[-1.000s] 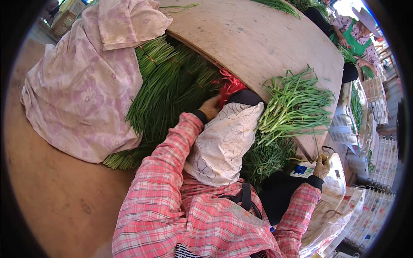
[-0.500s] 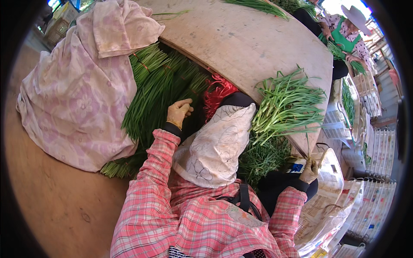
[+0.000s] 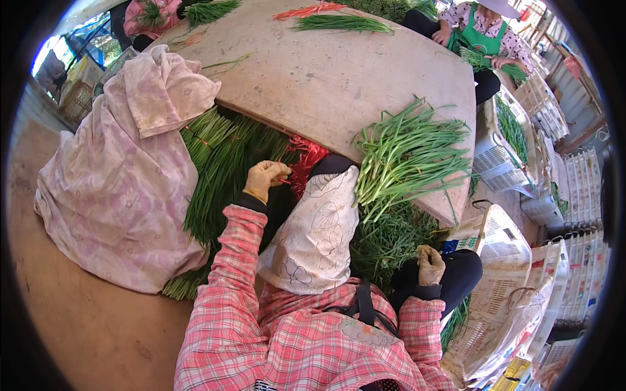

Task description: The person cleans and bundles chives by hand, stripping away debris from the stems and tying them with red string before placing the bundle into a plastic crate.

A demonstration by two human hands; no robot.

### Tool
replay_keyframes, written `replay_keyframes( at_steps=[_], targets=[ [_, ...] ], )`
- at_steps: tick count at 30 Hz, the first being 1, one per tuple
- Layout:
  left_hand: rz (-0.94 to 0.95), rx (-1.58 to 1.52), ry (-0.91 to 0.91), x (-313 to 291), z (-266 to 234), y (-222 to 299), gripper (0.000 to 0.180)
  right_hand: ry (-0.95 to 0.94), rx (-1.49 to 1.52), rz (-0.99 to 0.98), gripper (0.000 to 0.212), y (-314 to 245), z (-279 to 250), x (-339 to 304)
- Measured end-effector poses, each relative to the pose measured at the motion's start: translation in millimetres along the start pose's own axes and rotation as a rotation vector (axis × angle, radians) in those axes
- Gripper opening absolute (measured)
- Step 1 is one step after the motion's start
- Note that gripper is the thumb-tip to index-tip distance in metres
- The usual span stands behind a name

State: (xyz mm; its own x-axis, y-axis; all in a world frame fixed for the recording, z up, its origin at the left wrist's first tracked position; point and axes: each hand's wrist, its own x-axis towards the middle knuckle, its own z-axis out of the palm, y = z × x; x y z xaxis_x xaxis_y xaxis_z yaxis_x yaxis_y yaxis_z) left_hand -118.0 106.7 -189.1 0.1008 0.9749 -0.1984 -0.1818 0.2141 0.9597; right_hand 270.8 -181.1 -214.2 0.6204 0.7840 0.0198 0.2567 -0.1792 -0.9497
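Note:
My left hand, in a tan glove, pinches a red tie strip that appears to lead to the heap of red strips beside it. Under and behind that hand lie tied bundles of long green chives, below the board's edge. My gloved right hand hovers over my dark-clad knee with its fingers curled in; what they hold, if anything, does not show. Loose chives are piled on the right end of the board. More green leaves lie beneath it, next to my covered knee.
A pale patterned cloth drapes over a mound at left. White plastic crates stand at right, some holding greens. A co-worker in a green apron handles chives at the far right; another person in pink sits at far left.
My left hand has closed on a red strip near the heap. My right hand has come inward from the crate, away from the board's corner. The whole view has shifted.

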Motion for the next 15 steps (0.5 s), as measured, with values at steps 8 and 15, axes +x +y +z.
replay_keyframes(
  at_steps=[8,15],
  targets=[
    [-0.272,-0.334,-0.381,-9.6,-26.2,42.9,0.036,-0.066,0.110,0.199,0.015,-38.5,14.7,-15.1],
    [-0.106,0.034,-0.441,-32.5,-12.1,55.5,0.039,-0.063,0.129,0.194,0.015,-38.4,12.7,-18.3]
  ],
)
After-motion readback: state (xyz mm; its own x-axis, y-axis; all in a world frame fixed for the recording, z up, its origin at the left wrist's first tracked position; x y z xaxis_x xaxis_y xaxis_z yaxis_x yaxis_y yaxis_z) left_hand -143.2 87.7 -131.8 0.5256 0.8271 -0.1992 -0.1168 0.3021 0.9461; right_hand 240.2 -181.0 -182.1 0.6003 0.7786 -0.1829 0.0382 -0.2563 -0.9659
